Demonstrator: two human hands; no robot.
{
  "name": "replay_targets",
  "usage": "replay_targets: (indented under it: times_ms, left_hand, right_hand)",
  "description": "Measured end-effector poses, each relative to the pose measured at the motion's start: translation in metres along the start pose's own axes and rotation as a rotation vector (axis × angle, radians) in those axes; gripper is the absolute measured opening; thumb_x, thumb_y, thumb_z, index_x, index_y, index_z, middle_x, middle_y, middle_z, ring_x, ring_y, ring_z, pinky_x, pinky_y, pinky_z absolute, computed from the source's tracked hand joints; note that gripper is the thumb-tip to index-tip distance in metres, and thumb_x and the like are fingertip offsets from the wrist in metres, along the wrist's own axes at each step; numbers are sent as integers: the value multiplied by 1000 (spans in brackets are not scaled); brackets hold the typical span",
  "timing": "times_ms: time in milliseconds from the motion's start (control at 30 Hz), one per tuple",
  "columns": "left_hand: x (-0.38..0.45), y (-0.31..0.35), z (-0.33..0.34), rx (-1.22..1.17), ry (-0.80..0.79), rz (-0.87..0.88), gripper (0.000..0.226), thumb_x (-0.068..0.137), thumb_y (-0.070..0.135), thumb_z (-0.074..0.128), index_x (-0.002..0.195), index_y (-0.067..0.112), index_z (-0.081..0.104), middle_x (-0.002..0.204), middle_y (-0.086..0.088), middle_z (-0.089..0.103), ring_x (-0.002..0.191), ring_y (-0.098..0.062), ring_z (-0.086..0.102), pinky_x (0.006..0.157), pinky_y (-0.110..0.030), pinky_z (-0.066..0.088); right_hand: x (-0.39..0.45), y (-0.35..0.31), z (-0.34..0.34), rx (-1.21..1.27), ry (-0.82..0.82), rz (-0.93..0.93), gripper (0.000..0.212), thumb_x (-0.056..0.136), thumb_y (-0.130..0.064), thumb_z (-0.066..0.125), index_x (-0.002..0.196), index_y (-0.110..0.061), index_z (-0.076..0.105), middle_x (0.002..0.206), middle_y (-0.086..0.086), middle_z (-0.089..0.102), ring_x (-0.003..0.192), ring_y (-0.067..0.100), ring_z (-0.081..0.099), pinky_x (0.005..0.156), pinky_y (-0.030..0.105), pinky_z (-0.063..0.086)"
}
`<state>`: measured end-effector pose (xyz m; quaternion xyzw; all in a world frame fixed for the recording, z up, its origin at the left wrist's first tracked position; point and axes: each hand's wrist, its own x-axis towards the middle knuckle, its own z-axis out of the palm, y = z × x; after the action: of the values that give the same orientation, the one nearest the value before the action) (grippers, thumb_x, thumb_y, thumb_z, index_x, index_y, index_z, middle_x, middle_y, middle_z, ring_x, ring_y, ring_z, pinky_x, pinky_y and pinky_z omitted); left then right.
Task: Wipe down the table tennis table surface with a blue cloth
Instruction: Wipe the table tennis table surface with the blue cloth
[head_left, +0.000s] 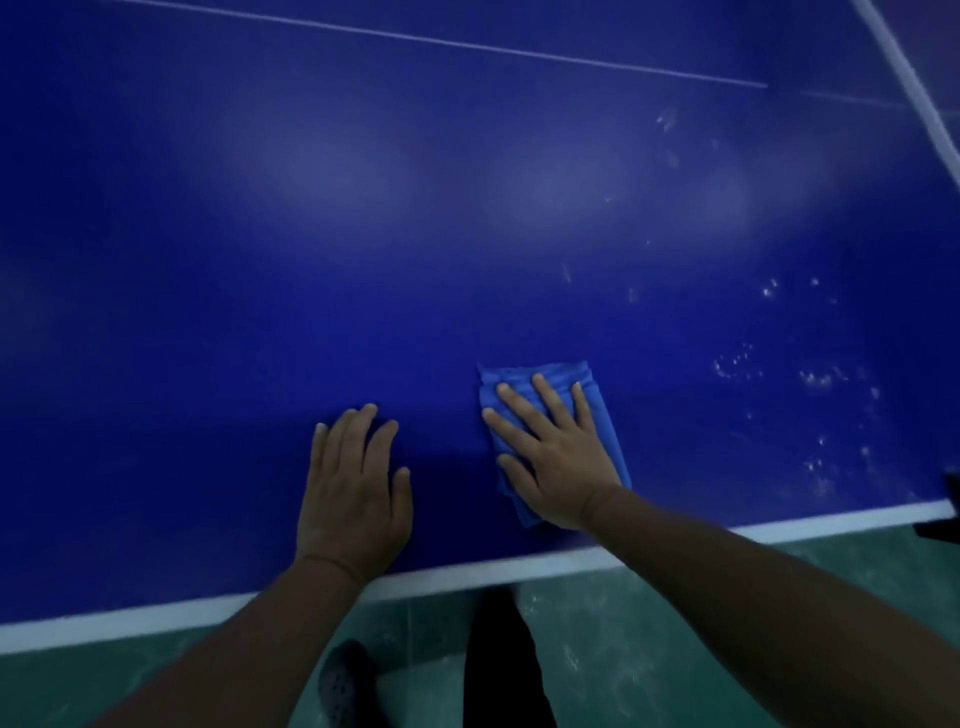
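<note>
— Nearest item first?
— Forearms, two, bare, reaching in from the lower edge over a green floor (675, 649). One dark shoe (343, 680) and a dark trouser leg (498, 660) show between them, down on that floor.

— Next entry: the hands.
— Left hand (353, 493): palm down, flat on the bare tabletop (363, 234), fingers (332, 441) straight and close together, thumb set a little apart. Holds nothing. Right hand (556, 457): palm down on the blue cloth (597, 400), fingers straight and spread wide, pressing rather than gripping.

— And the cloth, where exactly?
— Folded into a thick oblong, lying on the tabletop under the right hand, near the front edge and just right of the left hand, not touching it. Its far end and right side stick out past the fingertips.

— Surface condition?
— Deep blue, with a white border line (519, 566) along the near edge and another at the upper right. A thin white centre line (467, 45) crosses the far part. Pale specks and smudges (737, 364) are scattered right of the cloth, well apart from it. Soft light reflections sit mid-surface.

— Anything else?
— One dark object (948, 509) at the right edge of view; cannot tell what it is.
</note>
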<state>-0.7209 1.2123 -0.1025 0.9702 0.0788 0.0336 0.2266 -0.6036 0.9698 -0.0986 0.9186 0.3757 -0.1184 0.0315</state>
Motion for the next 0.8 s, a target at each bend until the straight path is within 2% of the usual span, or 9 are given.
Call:
replay_targets:
  times_ms: [233, 433, 500, 567, 700, 767, 800]
  left_hand:
    - [138, 7, 12, 54, 60, -78, 53, 96, 34, 34, 135, 4, 54, 149, -17, 45, 143, -35, 35, 122, -51, 14]
    - [266, 12, 20, 101, 108, -191, 62, 97, 39, 26, 145, 4, 45, 158, -16, 35, 150, -32, 24, 125, -48, 8]
    - [283, 12, 23, 128, 84, -242, 68, 98, 45, 21, 152, 6, 35, 164, -14, 21, 154, -28, 10, 126, -47, 3]
    - [288, 10, 27, 156, 66, -263, 70, 99, 49, 17, 156, 9, 29, 167, -12, 12, 155, -25, 1, 126, -48, 1]
    - [287, 7, 31, 184, 38, -273, 65, 100, 45, 20, 154, 11, 33, 165, -13, 18, 155, -26, 5, 125, -49, 4]
    - [287, 7, 30, 179, 38, -267, 64, 100, 43, 23, 153, 10, 37, 164, -14, 23, 155, -28, 8, 125, -49, 5]
    - [288, 7, 29, 171, 43, -267, 63, 100, 42, 24, 152, 10, 38, 163, -14, 25, 154, -29, 10, 124, -49, 5]
  right_hand:
    - [132, 72, -32, 28, 79, -90, 55, 103, -53, 30, 155, -34, 30, 166, -5, 22, 154, 32, 12, 118, 67, 12]
    - [274, 132, -69, 67, 115, -52, 61, 100, -56, 17, 156, -37, 26, 167, -8, 16, 155, 28, 6, 121, 62, -3]
    - [328, 161, -84, 43, 104, 11, 63, 97, -57, 12, 157, -40, 19, 168, -11, 9, 155, 26, 1, 120, 61, -5]
    - [380, 194, -95, 34, 106, 77, 56, 102, -54, 20, 157, -42, 16, 168, -13, 5, 155, 25, -1, 120, 60, -6]
    - [436, 226, -109, 95, 128, 174, 55, 104, -49, 26, 158, -38, 21, 168, -11, 8, 155, 28, 2, 119, 62, -3]
    - [418, 212, -105, 80, 173, 223, 56, 103, -49, 24, 158, -35, 24, 167, -7, 13, 154, 31, 6, 119, 65, 1]
    - [395, 199, -99, 69, 205, 177, 57, 103, -48, 25, 157, -33, 28, 167, -4, 18, 153, 35, 11, 118, 67, 6]
